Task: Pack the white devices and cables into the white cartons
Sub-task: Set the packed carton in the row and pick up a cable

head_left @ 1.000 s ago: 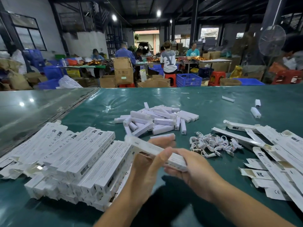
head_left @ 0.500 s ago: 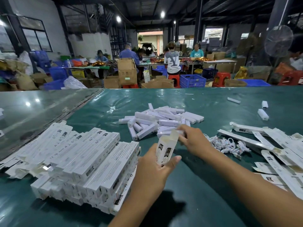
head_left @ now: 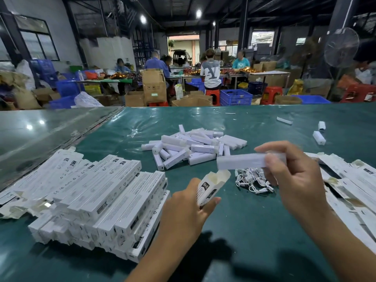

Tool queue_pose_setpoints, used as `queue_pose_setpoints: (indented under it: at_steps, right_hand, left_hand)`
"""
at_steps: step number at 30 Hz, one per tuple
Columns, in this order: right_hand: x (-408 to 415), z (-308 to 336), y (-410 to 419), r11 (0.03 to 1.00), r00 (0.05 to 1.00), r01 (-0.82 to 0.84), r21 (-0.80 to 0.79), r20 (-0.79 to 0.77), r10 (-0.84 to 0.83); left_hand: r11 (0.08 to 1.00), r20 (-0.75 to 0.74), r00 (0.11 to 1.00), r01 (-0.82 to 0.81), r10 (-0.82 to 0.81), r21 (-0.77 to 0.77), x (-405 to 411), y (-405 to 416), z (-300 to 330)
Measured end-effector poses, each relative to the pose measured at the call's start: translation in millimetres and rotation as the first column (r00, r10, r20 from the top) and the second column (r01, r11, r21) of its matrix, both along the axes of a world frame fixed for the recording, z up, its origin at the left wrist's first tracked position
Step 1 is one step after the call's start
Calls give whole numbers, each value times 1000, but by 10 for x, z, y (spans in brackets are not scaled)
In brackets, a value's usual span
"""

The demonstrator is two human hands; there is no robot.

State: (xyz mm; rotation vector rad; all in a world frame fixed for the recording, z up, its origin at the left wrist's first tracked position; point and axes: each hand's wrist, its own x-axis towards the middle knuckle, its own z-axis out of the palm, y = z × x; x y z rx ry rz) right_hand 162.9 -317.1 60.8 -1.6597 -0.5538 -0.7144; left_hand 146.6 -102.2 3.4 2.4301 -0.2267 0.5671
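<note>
Currently, by item:
Left hand (head_left: 184, 212): fingers curled around the lower part of an open carton (head_left: 211, 185), thumb along one side; the carton tilts up and to the right, its open end with the flaps spread facing the other hand.
Right hand (head_left: 295, 180): raised above the table, fingertips and thumb pinched on one end of a white device (head_left: 241, 161); the grip is closed on it, the remaining fingers loosely bent.
White device: a long bar held roughly level, its free end just above and beside the mouth of the open carton, not inside it; somewhat motion-blurred.
Device pile (head_left: 193, 146): loose white bars heaped on the green table cover (head_left: 244, 220), beyond the hands, near the centre.
Cables (head_left: 253, 180): a tangle of small white coiled leads on the cover, just beneath the held device and beside the right hand.
Filled cartons (head_left: 97, 200): closed printed white boxes stacked in rows on the left, just beside the left forearm.
Flat cartons (head_left: 350, 186): unfolded white blanks spread along the right edge, partly behind the right hand.
Stray devices (head_left: 319, 137): a few lie apart at far right of the cover.
Background: people seated at tables among cardboard boxes (head_left: 154, 86) and blue crates (head_left: 236, 97).
</note>
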Motion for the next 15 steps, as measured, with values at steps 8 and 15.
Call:
queue_pose_setpoints:
  at_steps: [8, 15]
  right_hand:
    - [-3, 35, -127, 937, 989, -27, -347, 128, 76]
    - [38, 42, -207, 970, 990, -103, -220, 76, 122]
  left_hand:
    - [999, 8, 999, 33, -33, -5, 1, 13, 5]
    - [997, 26, 998, 64, -65, 39, -17, 14, -10]
